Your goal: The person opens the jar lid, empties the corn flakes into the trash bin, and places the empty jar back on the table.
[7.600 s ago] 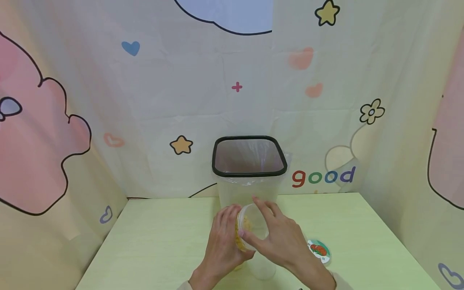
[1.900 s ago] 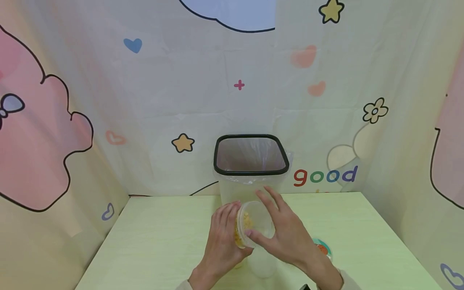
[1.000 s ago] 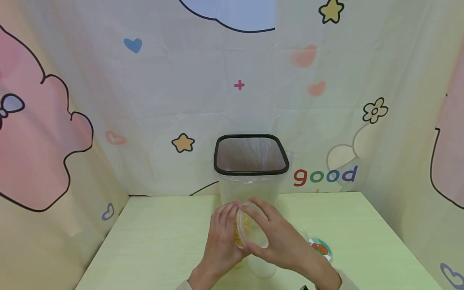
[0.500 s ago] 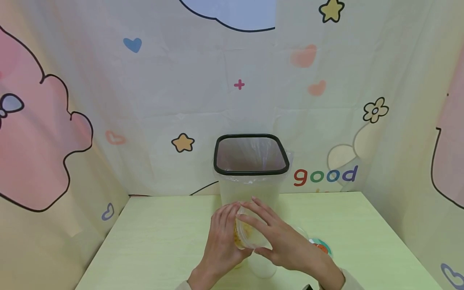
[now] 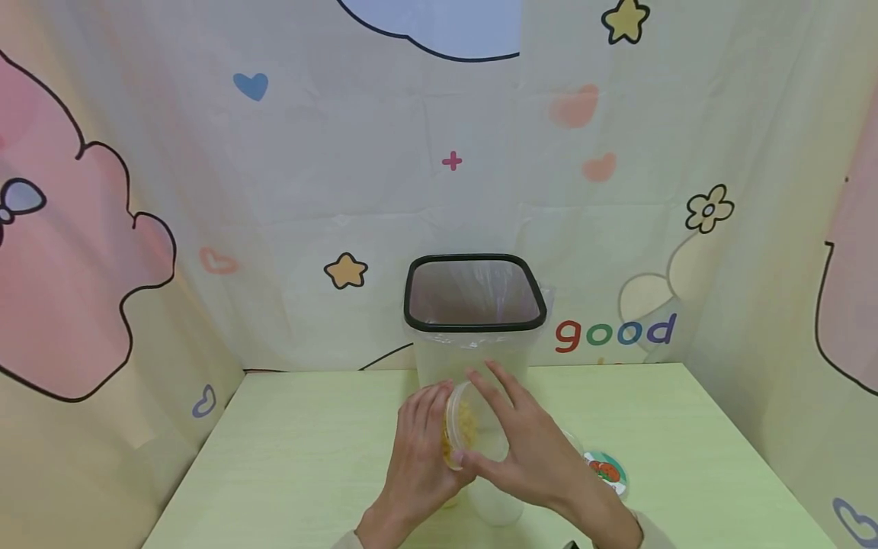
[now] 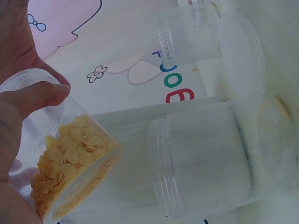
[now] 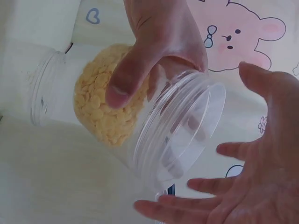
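A clear plastic jar (image 5: 463,427) with yellow flakes in its bottom part is tilted sideways, mouth to the right. My left hand (image 5: 421,446) grips its body, thumb below in the head view and across the side in the right wrist view. A clear round piece (image 7: 189,133) shows at the threaded mouth; whether it is a separate lid I cannot tell. Around that end my right hand (image 5: 538,450) has its fingers spread. In the right wrist view its thumb stands apart from the jar, while the lower fingertips lie near the rim.
A black-rimmed bin (image 5: 475,329) with a plastic liner stands behind the hands. Clear jars stand on the table, one nearer (image 6: 205,158) and one farther (image 6: 191,35). A round lid with a red-and-green picture (image 5: 607,473) lies to the right. Something dark (image 5: 571,545) shows at the bottom edge.
The left hand and jar stay nearly in place. The right hand's fingers have come round the mouth, shifted over it and spread apart again, leaving the flakes more visible.
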Demonstrator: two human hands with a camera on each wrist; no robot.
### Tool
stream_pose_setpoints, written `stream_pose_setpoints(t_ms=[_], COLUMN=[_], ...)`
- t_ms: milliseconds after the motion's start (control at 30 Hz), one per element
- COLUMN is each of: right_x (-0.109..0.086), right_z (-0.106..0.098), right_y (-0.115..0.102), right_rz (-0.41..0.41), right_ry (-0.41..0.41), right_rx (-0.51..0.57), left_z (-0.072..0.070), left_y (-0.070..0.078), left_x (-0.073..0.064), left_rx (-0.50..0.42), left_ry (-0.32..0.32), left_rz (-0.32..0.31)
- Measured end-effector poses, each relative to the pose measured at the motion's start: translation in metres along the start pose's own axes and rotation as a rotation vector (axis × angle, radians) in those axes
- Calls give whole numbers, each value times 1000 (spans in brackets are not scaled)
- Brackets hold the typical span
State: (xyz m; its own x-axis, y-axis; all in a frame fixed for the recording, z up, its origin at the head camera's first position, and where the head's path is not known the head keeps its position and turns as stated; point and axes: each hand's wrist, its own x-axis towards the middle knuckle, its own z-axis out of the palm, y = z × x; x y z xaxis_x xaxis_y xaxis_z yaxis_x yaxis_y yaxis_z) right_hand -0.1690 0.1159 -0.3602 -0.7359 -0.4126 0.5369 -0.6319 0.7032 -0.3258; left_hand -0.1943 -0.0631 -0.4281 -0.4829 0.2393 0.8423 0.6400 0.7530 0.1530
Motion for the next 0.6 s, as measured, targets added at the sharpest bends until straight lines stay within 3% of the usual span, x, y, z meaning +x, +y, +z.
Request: stream_pose_setpoints(t_ms=[167,300,467,600], right_x=[3,6,8,8], right_z=[5,7,8,8], right_y=[-6,-10,-11,-9], right_rz=[162,234,244,191], right_ry=[-46,-78,-73,-44], right_rx=[-34,-71,-91,-73], left_z=[1,2,2,1], left_y=[0,0,0,0], left_x=[1,1,1,1], left_rx=[16,23,27,33], left_ry=[18,20,15,12], left_rz=[4,1,2,6])
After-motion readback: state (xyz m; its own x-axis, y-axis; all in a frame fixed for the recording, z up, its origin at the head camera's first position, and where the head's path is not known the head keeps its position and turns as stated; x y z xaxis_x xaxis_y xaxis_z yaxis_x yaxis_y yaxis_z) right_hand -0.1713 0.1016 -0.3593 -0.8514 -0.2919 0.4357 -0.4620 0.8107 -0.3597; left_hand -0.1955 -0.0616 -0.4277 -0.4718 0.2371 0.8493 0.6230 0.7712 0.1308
